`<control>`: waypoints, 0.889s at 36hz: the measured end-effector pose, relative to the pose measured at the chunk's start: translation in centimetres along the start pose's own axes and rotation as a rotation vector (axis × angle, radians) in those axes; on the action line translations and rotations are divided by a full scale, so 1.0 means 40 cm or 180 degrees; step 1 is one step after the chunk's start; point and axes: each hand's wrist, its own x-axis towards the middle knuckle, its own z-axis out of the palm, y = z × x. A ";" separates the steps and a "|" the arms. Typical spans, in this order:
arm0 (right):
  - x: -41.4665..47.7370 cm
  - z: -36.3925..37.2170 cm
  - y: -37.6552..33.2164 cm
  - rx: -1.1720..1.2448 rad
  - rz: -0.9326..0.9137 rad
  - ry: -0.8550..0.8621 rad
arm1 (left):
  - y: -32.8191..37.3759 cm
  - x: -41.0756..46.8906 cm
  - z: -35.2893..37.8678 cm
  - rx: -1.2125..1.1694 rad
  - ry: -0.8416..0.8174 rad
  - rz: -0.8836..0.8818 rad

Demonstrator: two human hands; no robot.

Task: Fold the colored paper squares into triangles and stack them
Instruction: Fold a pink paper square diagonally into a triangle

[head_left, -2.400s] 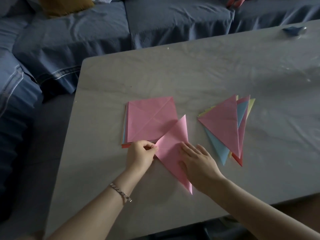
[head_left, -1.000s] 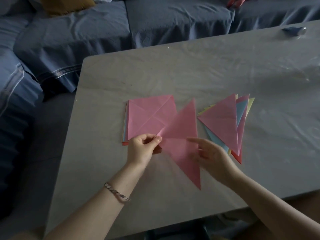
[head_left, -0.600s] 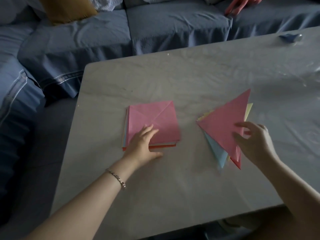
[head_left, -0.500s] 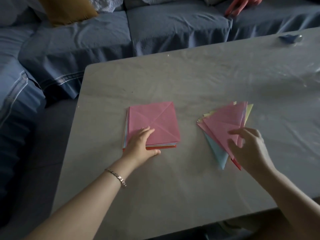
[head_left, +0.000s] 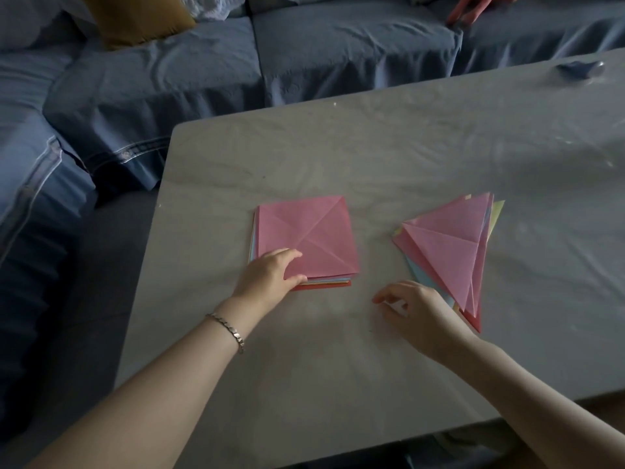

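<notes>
I can read no words, numbers or signs here. The squares point(head_left: 306, 238) and the triangles point(head_left: 446, 245) show only fold lines, with no print that I can make out.

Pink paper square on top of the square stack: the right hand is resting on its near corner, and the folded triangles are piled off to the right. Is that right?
No. The head view shows the left hand, not the right, resting on the near corner of the pink paper square; the pile of folded paper triangles does lie off to the right.
</notes>
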 end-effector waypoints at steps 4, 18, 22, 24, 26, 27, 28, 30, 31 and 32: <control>0.001 0.000 0.001 -0.0009 0.0062 -0.0067 | -0.002 0.004 -0.001 -0.0070 0.0136 0.0023; 0.016 -0.004 0.035 0.0002 -0.0475 0.0674 | 0.056 -0.111 -0.029 0.0052 0.0578 0.1258; 0.018 0.002 0.036 -0.0067 -0.1113 0.0723 | 0.063 -0.139 -0.027 -0.0206 0.0481 0.1505; 0.017 -0.002 0.034 -0.0049 -0.1370 0.0723 | 0.077 -0.148 -0.034 -0.0699 0.0416 0.1119; 0.012 -0.004 0.030 -0.0065 -0.1563 0.0629 | 0.093 -0.148 -0.039 -0.1345 0.0272 0.0338; 0.008 -0.003 0.028 -0.0067 -0.1617 0.0581 | 0.097 -0.140 -0.038 -0.1585 0.0198 -0.0065; 0.005 -0.002 0.027 -0.0071 -0.1642 0.0530 | 0.099 -0.130 -0.034 -0.1726 0.0142 -0.0436; -0.002 0.002 0.031 -0.0066 -0.1660 0.0416 | 0.105 -0.105 -0.028 -0.1708 0.0030 -0.1029; -0.006 0.005 0.033 -0.0035 -0.1661 0.0337 | 0.108 -0.092 -0.024 -0.1626 -0.0059 -0.1221; -0.009 0.009 0.036 0.0005 -0.1660 0.0247 | 0.109 -0.080 -0.021 -0.1556 -0.0174 -0.1382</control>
